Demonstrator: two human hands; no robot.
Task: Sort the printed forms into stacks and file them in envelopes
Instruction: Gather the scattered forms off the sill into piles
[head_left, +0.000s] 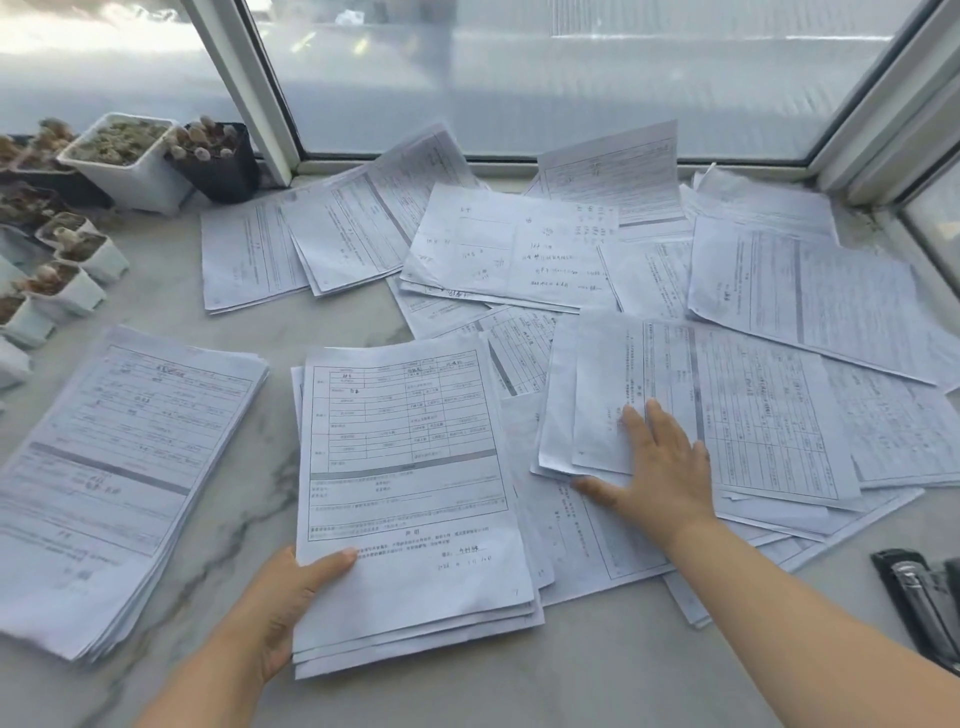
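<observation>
We judge the sorting roughly half done: one thick squared stack of white printed forms (119, 483) lies finished, our left hand (283, 597) pinches a thinner bundle of white forms (410, 499) between thumb and fingers, our right hand (660, 462) presses spread fingers on the loose scattered white sheets (753, 322), and no envelopes show.

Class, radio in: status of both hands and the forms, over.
Left hand grips the small stack of forms at its lower-left corner. Right hand flat on loose forms. No envelopes in view.

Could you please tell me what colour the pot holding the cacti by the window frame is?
Black pot, seen in the head view.
</observation>
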